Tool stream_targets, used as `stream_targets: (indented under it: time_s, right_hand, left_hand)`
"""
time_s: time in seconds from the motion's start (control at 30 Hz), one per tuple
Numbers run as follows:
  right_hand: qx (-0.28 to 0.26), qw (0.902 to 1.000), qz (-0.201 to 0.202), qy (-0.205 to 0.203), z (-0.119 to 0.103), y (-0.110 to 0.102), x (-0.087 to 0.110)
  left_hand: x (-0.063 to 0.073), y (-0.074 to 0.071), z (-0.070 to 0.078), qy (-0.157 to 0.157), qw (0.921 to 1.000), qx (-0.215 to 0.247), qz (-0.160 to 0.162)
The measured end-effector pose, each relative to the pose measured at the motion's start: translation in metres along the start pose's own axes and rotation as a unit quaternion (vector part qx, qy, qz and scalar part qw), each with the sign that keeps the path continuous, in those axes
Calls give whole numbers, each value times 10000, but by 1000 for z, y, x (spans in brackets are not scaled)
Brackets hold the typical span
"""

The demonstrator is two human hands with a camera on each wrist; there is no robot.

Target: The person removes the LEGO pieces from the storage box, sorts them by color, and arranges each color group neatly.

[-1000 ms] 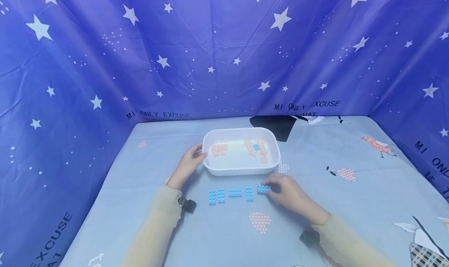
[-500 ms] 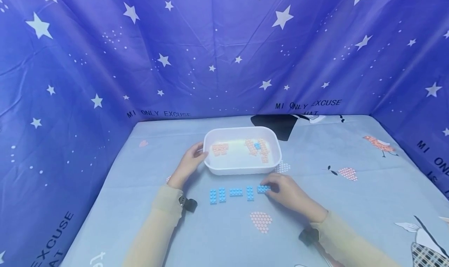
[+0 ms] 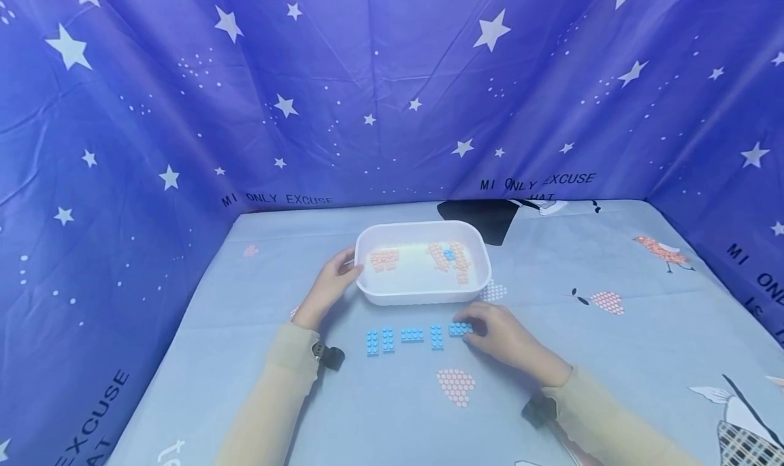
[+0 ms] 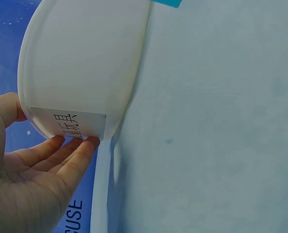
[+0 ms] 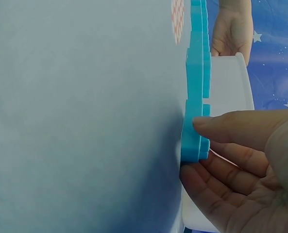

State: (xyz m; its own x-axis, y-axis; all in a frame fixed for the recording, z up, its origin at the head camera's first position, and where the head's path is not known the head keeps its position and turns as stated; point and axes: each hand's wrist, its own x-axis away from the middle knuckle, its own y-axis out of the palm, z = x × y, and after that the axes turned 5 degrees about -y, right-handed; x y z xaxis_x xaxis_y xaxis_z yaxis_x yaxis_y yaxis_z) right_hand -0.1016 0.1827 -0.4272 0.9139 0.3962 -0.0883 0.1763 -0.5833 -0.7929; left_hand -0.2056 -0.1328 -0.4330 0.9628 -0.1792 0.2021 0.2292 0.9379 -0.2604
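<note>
My left hand [image 3: 331, 282] holds the left end of a white plastic tub [image 3: 422, 297]. In the left wrist view its thumb lies at the rim, and the fingertips [image 4: 88, 145] touch the labelled end wall. My right hand [image 3: 505, 333] pinches a light-blue toy brick [image 3: 458, 329] on the cloth in front of the tub. The right wrist view has the thumb on one side of that blue brick [image 5: 192, 136], fingers at its end. Several more blue bricks [image 3: 412, 335] stand in a row to the left of it, studs up.
Inside the tub lie orange-pink bricks [image 3: 384, 260] at the left, and more at the right around a small blue brick [image 3: 449, 255]. A light-blue patterned cloth [image 3: 306, 405] covers the table. Behind hangs a blue star-print curtain [image 3: 343, 64].
Both hands keep their places on the tub and the brick. The blue brick at the right hand has turned or shifted very slightly at most; the view moved a little.
</note>
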Motion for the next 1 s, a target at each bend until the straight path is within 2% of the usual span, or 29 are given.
stream_targets:
  time_s: [0.07, 0.3, 0.6, 0.73, 1.0]
  right_hand:
    - [-13, 10000, -13, -2, 0, 0, 0]
    - [-45, 10000, -61, -40, -2, 0, 0]
    - [-110, 9999, -116, 22, -4, -1, 1]
    - [-100, 9999, -53, 11, -5, -1, 2]
    - [-31, 10000, 37, -37, -8, -4, 2]
  left_hand:
    - [1, 0, 3, -56, 10000, 3, -23]
    - [21, 0, 29, -79, 9999, -119, -83]
    - [23, 0, 32, -140, 9998, -101, -58]
    - [19, 0, 29, -169, 9997, -156, -36]
    - [2, 1, 3, -16, 10000, -54, 40]
